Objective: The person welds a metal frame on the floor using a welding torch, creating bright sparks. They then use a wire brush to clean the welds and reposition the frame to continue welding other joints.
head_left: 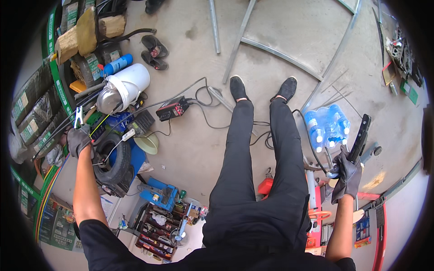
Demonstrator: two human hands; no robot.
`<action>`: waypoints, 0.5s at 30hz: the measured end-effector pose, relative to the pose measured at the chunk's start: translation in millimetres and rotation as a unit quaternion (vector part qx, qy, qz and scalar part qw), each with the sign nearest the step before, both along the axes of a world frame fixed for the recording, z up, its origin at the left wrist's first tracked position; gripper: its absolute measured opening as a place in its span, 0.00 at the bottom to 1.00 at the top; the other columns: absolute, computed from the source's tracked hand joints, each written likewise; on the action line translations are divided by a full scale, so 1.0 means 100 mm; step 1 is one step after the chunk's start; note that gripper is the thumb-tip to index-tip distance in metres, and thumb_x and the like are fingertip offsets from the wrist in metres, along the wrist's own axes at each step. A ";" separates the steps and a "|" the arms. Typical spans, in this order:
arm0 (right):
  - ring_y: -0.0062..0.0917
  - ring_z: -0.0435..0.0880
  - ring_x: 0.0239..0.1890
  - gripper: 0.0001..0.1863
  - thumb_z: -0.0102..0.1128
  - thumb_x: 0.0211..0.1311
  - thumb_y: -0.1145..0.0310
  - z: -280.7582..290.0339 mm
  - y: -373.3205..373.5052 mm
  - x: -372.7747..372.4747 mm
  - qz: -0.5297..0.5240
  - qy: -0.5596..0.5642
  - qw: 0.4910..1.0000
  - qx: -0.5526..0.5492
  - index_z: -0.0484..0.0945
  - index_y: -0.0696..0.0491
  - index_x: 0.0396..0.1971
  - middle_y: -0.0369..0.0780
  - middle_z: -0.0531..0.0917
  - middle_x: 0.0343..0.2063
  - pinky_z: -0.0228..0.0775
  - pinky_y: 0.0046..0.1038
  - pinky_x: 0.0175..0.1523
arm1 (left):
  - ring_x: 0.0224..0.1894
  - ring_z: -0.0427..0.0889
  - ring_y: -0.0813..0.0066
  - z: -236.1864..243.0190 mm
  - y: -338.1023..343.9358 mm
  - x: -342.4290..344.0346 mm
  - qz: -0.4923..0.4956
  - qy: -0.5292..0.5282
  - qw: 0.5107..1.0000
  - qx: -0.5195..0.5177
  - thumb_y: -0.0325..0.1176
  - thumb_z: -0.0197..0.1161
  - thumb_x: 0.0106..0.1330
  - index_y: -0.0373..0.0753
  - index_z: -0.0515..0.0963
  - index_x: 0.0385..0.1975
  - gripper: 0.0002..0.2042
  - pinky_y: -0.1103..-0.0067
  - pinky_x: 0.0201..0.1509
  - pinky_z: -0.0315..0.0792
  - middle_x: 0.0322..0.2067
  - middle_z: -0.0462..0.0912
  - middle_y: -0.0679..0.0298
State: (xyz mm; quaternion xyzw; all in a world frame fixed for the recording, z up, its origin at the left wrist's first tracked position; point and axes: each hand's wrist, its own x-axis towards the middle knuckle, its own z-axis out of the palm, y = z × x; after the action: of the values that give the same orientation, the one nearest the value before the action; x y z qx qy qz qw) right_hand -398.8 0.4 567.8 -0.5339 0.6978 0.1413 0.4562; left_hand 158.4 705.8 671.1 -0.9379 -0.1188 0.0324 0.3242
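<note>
My left hand [80,141], in a dark grey glove, is raised at the left beside the stacked tyres. Its fingers are closed around a silver clamp [78,116] whose jaws point away from me. My right hand [347,177], gloved too, is at the right, closed on a long black object [360,137], seen edge-on, that I cannot name. A black cable [312,143] runs up to this hand; its end is hidden there. On the floor between the hands, a black and red box-shaped machine [172,108] has cables leading from it.
A blue-capped pack of water bottles [327,127] lies beyond my right hand. Metal bars [280,58] form a frame on the floor ahead. At left are a white bucket [134,82], a loose tyre [113,158] and shoes [154,52]. A tool tray [160,228] stands near me.
</note>
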 end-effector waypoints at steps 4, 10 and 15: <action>0.16 0.76 0.16 0.13 0.68 0.71 0.69 -0.09 0.33 0.43 0.016 0.048 0.998 0.041 0.86 0.58 0.50 0.35 0.83 0.24 0.67 0.23 0.22 | 0.47 0.88 0.44 -0.36 -0.37 -0.10 -0.143 0.110 0.981 -0.064 0.56 0.78 0.56 0.38 0.88 0.49 0.29 0.56 0.51 0.77 0.43 0.89 0.46; 0.20 0.77 0.13 0.13 0.70 0.67 0.66 0.21 1.06 0.11 0.066 0.162 0.977 0.122 0.83 0.56 0.46 0.37 0.82 0.21 0.69 0.26 0.18 | 0.56 0.83 0.47 -2.22 -1.43 -1.09 -0.210 0.258 0.918 -0.215 0.51 0.70 0.65 0.37 0.75 0.65 0.33 0.59 0.60 0.76 0.53 0.84 0.47; 0.21 0.72 0.08 0.11 0.67 0.66 0.73 -0.05 1.28 0.02 -0.130 0.163 0.977 0.051 0.82 0.54 0.47 0.37 0.82 0.21 0.63 0.27 0.11 | 0.49 0.88 0.44 -3.98 -2.23 -1.80 -0.061 0.307 0.910 -0.271 0.52 0.74 0.61 0.39 0.85 0.41 0.21 0.57 0.53 0.80 0.43 0.88 0.45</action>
State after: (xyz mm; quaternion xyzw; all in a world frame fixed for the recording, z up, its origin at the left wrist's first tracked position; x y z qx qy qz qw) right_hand -396.4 128.7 562.9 -0.3844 0.8181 0.2012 0.3773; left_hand -21.1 483.1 273.1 -0.9390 0.0578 0.3296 0.0792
